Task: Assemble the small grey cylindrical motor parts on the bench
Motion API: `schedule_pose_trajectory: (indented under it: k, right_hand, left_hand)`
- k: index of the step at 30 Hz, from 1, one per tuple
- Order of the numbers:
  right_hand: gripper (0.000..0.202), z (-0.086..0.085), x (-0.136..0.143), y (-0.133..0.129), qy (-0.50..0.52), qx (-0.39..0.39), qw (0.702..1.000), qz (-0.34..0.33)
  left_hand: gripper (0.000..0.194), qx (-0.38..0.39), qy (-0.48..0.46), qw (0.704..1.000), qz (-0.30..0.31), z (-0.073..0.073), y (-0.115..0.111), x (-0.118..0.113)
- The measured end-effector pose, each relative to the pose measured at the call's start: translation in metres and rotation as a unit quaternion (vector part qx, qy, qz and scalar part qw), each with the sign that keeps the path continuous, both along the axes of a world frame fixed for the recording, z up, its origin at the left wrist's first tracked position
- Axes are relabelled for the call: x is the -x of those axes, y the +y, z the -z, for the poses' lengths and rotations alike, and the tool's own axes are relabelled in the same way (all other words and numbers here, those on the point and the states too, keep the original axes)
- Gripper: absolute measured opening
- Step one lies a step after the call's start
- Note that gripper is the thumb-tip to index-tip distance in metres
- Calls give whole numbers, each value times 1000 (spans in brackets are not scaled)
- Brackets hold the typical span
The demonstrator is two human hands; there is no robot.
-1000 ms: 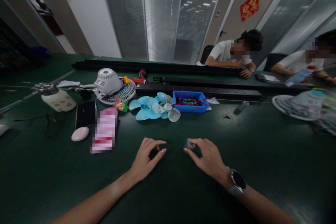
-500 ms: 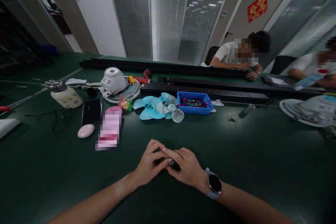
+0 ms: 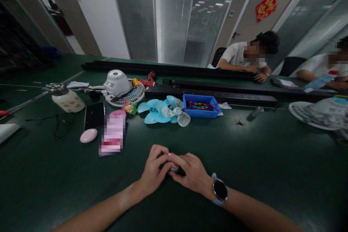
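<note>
Above the near middle of the green table, my left hand (image 3: pixel 154 170) and my right hand (image 3: pixel 192 174) meet at the fingertips. Between them they hold a small round dark object with a silvery rim (image 3: pixel 174 169). Its kind is unclear, since the fingers cover most of it. My left thumb and fingers are curled around its left side, and those of my right hand close in from the right. On my right wrist is a watch (image 3: pixel 220 189). Beyond the hands lie light-blue fan blades (image 3: pixel 156 112) and a clear fan blade (image 3: pixel 184 119).
A blue bin (image 3: pixel 201 115) holds wires. At left are a phone (image 3: pixel 94 116), a pink oval case (image 3: pixel 88 136), a pink packet (image 3: pixel 113 134) and a jug (image 3: pixel 67 102). Fan housings (image 3: pixel 117 82) and black rails (image 3: pixel 217 96) lie farther back. Two people sit across the table.
My fingers have shifted slightly around the small round object, and more of its silvery rim shows. Both hands stay together in nearly the same place.
</note>
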State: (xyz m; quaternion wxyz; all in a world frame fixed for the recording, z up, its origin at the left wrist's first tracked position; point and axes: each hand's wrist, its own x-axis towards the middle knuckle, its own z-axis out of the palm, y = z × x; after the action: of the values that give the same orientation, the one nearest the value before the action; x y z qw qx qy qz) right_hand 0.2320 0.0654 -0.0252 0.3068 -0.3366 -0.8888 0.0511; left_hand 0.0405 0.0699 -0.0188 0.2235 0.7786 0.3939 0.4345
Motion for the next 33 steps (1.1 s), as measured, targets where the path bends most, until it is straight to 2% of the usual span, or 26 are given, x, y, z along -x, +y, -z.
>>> schedule_pose_trajectory:
  k: [4, 10, 16, 21, 24, 27, 33]
  right_hand:
    - [56, 1, 0, 0, 8, -12, 1000, 5]
    - [63, 2, 0, -1, 1, -18, 1000, 15]
    - [58, 2, 1, -2, -12, -5, 1000, 15]
    - [53, -9, -10, -1, -1, 23, 999, 36]
    - [42, -17, -37, 3, 2, 32, 996, 88]
    - [32, -22, -80, 11, -11, -3, 984, 175]
    - [39, -12, -176, 18, -84, -83, 919, 377]
  left_hand:
    - [19, 3, -2, 1000, -22, -1, -1, 1]
    - [18, 44, -14, 994, -95, 5, 11, 4]
    - [17, 96, 47, 990, -89, 14, 20, 5]
    - [13, 96, 109, 987, -72, 17, 23, 6]
    - [11, 107, 120, 985, -62, 16, 24, 7]
    - [12, 120, 120, 984, -60, 16, 24, 8]
    - [16, 105, 114, 986, -66, 18, 23, 8]
